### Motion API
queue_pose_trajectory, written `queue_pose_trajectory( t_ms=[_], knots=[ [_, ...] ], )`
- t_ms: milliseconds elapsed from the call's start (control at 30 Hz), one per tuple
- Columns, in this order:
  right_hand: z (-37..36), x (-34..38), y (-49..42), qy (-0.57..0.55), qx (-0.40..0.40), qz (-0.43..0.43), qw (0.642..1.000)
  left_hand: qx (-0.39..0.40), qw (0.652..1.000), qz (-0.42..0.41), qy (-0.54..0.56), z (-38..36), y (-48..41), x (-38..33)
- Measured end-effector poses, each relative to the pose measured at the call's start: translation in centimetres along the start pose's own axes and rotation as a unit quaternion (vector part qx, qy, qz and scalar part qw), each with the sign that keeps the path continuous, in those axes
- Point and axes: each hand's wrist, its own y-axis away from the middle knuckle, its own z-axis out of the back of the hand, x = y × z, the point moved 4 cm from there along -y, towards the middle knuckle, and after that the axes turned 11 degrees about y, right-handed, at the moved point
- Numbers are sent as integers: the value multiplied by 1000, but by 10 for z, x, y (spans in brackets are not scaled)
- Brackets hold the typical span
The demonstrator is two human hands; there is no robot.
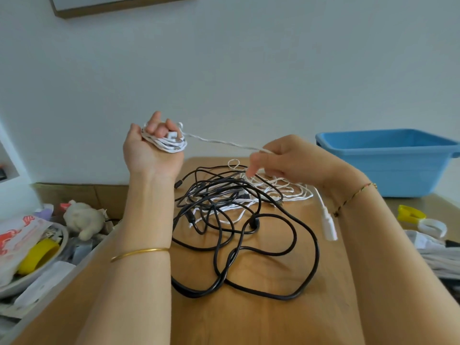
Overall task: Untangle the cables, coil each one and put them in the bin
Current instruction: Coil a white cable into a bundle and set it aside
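Left hand grips white cable coil; right hand pinches its strand. Feed slack gently, lifting clear of black cable mid-table.

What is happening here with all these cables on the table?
A person is coiling the white cable around the left hand, which grips the loops. The right hand pinches the strand leading from the coil. The rest lies tangled with the black cable on the wooden table. The blue bin stands at the right.
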Motion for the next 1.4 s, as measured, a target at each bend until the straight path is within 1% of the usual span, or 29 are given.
queue_pose_trajectory(
  t_ms=[67,133,200,267,300,333,400,467,500,533,567,600,667,700,767,833,900,967,1033,1100,1167,1233,1267,1333,1400],
  knots=[
    [6,0,-2,-32,-114,13,993,-10,1000,-3,13,4,-1,-1],
    [10,-1,-3,-67,-198,17,978,-25,999,-1,22,7,-1,0],
    [12,-4,-6,-51,-243,5,969,-36,999,0,16,9,0,1],
    [12,-8,-10,12,-269,-32,963,-45,999,0,-3,11,1,4],
    [12,-11,-11,58,-272,-61,959,-47,999,5,-13,11,2,5],
    [12,-14,-12,107,-258,-94,956,-45,999,14,-24,11,3,6],
    [8,-22,-12,171,-177,-144,959,-26,996,56,-57,7,6,11],
    [-1,-30,-12,191,-75,-166,965,-4,987,126,-102,4,10,19],
    [-5,-32,-12,193,-51,-168,965,6,977,164,-133,2,13,23],
    [-6,-32,-11,185,-51,-166,967,16,966,198,-166,1,15,28],
    [-6,-30,-11,165,-69,-161,971,24,954,226,-197,0,18,33],
    [-4,-26,-11,129,-104,-154,974,29,943,247,-223,-1,20,37],
    [3,-13,-10,24,-184,-125,975,34,924,266,-271,-2,23,44],
    [5,-7,-9,-42,-203,-105,973,37,916,266,-298,-4,24,46],
    [5,5,-7,-155,-201,-69,965,46,899,255,-354,-7,26,50],
    [2,12,-7,-195,-174,-58,964,60,883,249,-393,-11,29,53],
    [-4,13,-9,-209,-151,-70,964,72,872,246,-416,-13,31,56],
    [-10,13,-13,-248,-138,-85,955,78,864,234,-440,-13,32,57],
    [-13,11,-15,-311,-143,-93,935,79,852,214,-471,-13,32,57],
    [-11,9,-17,-348,-186,-98,913,83,835,194,-508,-12,31,57],
    [-4,4,-17,-306,-275,-97,906,93,807,176,-555,-10,31,56],
    [5,2,-14,-227,-361,-89,900,106,771,172,-603,-8,32,56],
    [9,2,-11,-193,-391,-81,896,113,752,177,-625,-8,34,56],
    [15,3,-5,-137,-428,-64,891,127,717,189,-659,-8,38,56],
    [18,2,-2,-90,-441,-53,891,137,688,197,-685,-10,42,58]
  ],
)
